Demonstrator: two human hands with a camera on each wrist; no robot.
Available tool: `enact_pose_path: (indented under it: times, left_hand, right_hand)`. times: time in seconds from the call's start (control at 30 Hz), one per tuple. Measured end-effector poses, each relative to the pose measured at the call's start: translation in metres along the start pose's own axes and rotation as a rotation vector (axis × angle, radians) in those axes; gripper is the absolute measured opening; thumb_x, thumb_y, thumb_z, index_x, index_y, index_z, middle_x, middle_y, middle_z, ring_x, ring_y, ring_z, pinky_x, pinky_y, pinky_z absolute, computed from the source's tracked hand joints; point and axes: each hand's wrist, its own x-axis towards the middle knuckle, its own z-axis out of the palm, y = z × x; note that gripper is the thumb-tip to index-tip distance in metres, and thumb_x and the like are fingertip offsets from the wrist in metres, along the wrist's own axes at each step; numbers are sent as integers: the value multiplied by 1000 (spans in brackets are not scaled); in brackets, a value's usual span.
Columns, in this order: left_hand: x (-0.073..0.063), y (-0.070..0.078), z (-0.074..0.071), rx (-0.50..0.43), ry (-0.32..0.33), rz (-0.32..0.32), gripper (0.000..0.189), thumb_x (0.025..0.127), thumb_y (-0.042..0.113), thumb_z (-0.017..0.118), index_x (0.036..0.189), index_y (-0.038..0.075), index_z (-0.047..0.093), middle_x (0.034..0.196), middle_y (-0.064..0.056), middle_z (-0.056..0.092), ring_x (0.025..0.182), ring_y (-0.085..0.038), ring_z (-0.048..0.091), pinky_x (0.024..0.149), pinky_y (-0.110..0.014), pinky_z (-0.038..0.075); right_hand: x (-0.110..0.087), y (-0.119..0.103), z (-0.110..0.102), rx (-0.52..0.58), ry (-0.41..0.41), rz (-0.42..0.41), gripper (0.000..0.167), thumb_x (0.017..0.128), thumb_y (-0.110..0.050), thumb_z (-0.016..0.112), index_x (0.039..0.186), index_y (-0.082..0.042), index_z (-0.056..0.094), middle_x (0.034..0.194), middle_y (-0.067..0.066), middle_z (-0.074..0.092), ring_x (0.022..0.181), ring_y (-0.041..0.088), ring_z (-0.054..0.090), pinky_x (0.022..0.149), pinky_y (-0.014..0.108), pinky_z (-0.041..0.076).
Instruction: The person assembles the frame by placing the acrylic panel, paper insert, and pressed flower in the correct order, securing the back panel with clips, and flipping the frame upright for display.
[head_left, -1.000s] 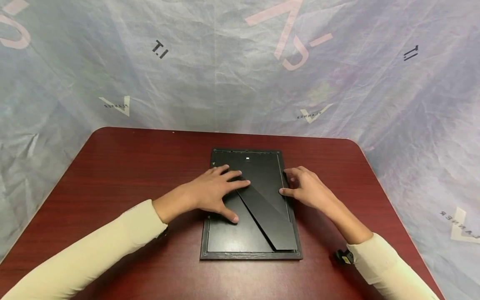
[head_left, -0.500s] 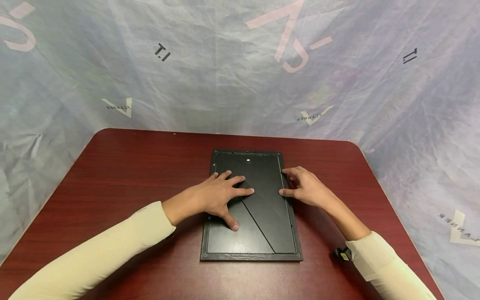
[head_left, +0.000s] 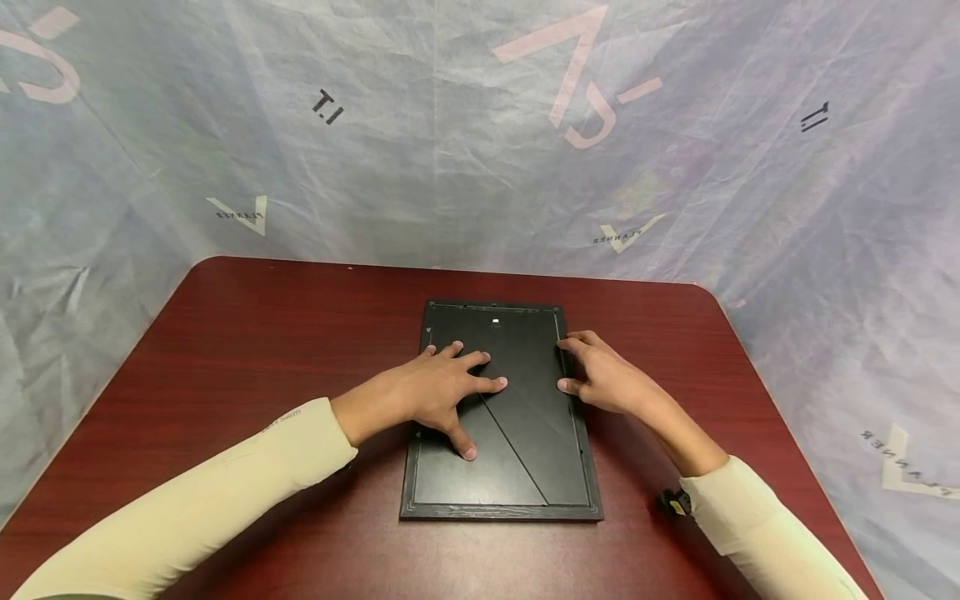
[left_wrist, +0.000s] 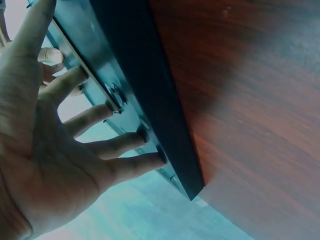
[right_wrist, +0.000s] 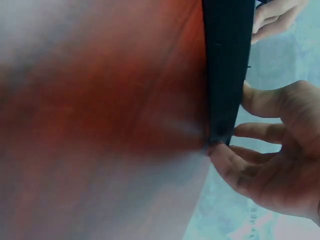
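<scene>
A black picture frame [head_left: 528, 442] lies back side up on the dark red wooden table, its slanted easel leg [head_left: 542, 417] folded flat against the backing. My left hand [head_left: 438, 387] rests on the backing with fingers spread, covering the leg's upper end and part of the left edge. Small metal hardware [left_wrist: 116, 96] shows beneath those fingers in the left wrist view. At the frame's right edge, my right hand [head_left: 611, 375] touches the rim with thumb and index fingertips on the back. In the right wrist view, another fingertip [right_wrist: 217, 147] meets the rim's outer side near the tabletop.
The table [head_left: 285, 333] spreads around the frame on all sides. Grey printed sheeting [head_left: 450, 167] rises behind the table and along both sides. A small dark device [head_left: 675, 502] sits at the right wrist under the cream sleeve [head_left: 750, 517].
The easel leg, slightly raised a second ago, now lies flat. My left hand has slid a little right and toward me. My right hand has shifted slightly left, its index fingertip further over the rim.
</scene>
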Motion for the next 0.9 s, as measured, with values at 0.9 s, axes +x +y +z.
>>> enact_pose_path:
  times: [0.9]
  left_hand:
    - [3,1,-2,-4,-24,-4,115,78,76,93,175,45,39,189,-4,25,174,-56,16,134,-79,25]
  right_hand:
    - [29,17,19,-460,-200,29,74,114,-40,69,172,-3,43,169,34,46,145,51,60,116,64,54]
